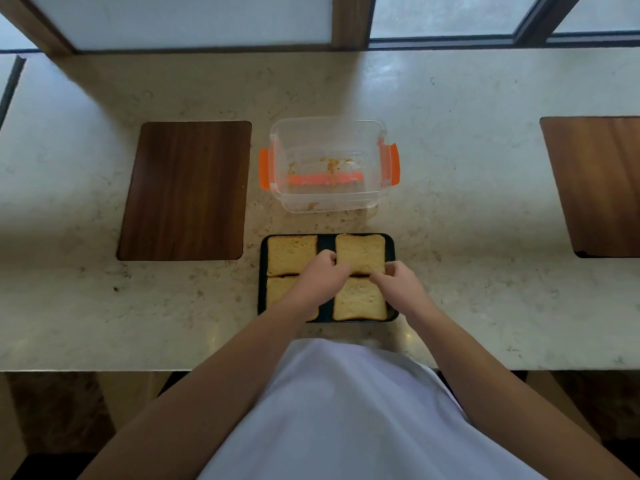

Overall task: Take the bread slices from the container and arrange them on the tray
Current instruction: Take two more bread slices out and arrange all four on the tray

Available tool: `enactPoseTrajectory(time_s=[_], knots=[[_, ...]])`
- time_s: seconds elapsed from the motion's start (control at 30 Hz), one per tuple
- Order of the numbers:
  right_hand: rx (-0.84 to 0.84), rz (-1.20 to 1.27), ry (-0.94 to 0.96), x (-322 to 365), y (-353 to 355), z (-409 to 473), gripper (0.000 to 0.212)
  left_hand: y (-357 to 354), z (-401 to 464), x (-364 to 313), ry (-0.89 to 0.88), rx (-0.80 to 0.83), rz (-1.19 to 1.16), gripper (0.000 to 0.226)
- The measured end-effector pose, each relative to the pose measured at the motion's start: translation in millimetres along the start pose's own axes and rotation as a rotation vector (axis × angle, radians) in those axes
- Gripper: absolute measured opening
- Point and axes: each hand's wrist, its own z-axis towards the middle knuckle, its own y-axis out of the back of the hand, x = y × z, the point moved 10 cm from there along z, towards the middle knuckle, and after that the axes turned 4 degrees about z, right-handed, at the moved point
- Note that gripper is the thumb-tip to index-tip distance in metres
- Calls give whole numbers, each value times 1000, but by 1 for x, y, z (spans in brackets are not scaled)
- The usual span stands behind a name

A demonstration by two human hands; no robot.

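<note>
A black tray (pixel 325 241) lies on the counter close to me with several bread slices laid flat on it. The far-right slice (pixel 361 252) is pinched at its near edge by both hands: my left hand (pixel 323 273) at its near-left corner, my right hand (pixel 398 284) at its near-right corner. The far-left slice (pixel 291 254) and near-right slice (pixel 360 299) lie untouched. My left forearm covers most of the near-left slice (pixel 278 289). Behind the tray stands the clear container (pixel 329 164) with orange clips, holding only crumbs.
A dark wooden board (pixel 187 190) lies on the marble counter (pixel 467 202) left of the container. Another wooden board (pixel 599 181) lies at the far right. Windows run along the back. The counter's front edge is just below the tray.
</note>
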Motion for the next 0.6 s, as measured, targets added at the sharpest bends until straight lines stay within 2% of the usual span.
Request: enactPoseTrajectory(time_s=[0.03, 0.07, 0.17, 0.23, 0.6], knots=[[6, 10, -10, -3, 0, 0, 54, -4, 2, -2, 2, -5, 31, 28], [15, 22, -16, -5, 0, -1, 56, -8, 3, -2, 14, 2, 41, 29], [37, 43, -21, -7, -3, -1, 63, -16, 5, 1, 70, 34, 50, 71], [44, 52, -19, -8, -3, 1, 65, -18, 3, 0, 74, 48, 45, 77], [57, 75, -5, -8, -2, 2, 66, -19, 5, 1, 67, 38, 41, 65]])
